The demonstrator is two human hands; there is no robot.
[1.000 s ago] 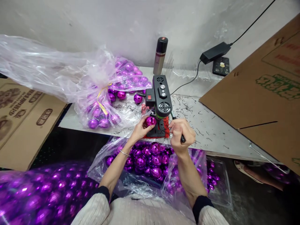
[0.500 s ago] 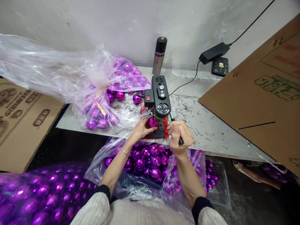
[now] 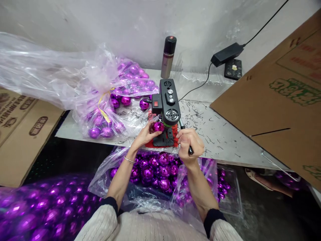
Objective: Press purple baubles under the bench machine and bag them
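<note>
One purple ball point(image 3: 158, 126) sits at the front of one black machine point(image 3: 168, 100), below its upper body; the left hand point(image 3: 146, 134) has its grip pinched around the ball, thumb below and fingers behind. The right hand point(image 3: 191, 144) has its grip clenched on the machine's one black handle point(image 3: 191, 150). A single bracelet point(image 3: 129, 160) circles the left wrist.

On the surface point(image 3: 225, 147) stand one spray can point(image 3: 168, 58) behind the machine and one tied bag point(image 3: 100, 80) of balls with one yellow tie point(image 3: 103, 108); one loose ball point(image 3: 144, 104) lies just left of the machine. One red mat point(image 3: 175, 137) lies under the machine's base. At the back are one power adapter point(image 3: 227, 54) and one flat dark object point(image 3: 233, 69), partly covered by the adapter.

The short black wires point(image 3: 193, 115), the balls in the open bag point(image 3: 102, 177) below and those in the heap point(image 3: 50, 207) at lower left are too many to count; the heap is blurred and cut off. Two cardboard boxes, one left point(image 3: 32, 134) and one right point(image 3: 265, 100), run out of view. The right forearm partly hides one clear tray point(image 3: 239, 197). One foot point(image 3: 271, 184) shows in shadow at right. The fingers cover most of the handle, and whether the held ball touches the machine I cannot tell.
</note>
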